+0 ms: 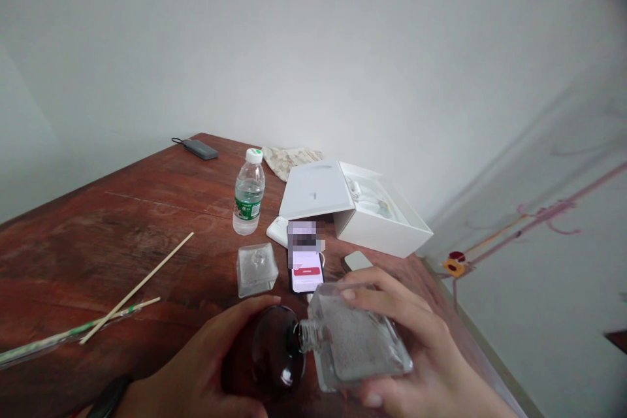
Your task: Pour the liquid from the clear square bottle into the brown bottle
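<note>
My left hand is wrapped round a dark brown round-shouldered bottle at the bottom of the head view. In my right hand is a clear, square-sided bottle, tipped onto its side. Its threaded neck points left and meets the mouth of the brown bottle; whether they touch or sit slightly apart I cannot tell. Beyond my left fingertips stands a clear square glass piece. A phone with a lit screen lies just past the clear bottle.
A water bottle stands upright farther back on the wooden table. Behind the phone sits an open white box. Chopsticks lie at left, a grey device and cloth at the back. A pink stand rises at right.
</note>
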Demonstrator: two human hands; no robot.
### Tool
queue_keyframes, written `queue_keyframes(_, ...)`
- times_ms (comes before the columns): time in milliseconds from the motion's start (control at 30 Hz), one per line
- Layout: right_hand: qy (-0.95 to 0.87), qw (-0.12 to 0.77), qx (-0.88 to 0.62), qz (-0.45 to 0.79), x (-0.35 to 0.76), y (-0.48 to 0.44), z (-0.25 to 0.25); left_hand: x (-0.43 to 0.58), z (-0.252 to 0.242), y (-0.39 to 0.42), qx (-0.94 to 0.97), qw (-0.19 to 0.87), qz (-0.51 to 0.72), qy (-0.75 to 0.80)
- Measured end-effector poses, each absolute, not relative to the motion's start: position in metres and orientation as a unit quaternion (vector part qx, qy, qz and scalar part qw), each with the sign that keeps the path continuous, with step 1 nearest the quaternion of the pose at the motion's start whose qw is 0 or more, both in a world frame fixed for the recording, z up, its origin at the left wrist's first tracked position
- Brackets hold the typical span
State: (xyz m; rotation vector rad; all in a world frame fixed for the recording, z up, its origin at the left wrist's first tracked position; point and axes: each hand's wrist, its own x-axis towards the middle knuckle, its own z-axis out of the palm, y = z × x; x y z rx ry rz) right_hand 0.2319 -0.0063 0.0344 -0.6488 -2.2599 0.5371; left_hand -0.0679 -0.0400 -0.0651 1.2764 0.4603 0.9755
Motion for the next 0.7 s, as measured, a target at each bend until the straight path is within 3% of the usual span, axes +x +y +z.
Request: queue_keyframes(700,-0.874,0.360,-0.254,0.206,0.2342,-0.0073,0.0331,-0.0672,-0.0625,-0.0389,0.594,0.622,0.450,0.241)
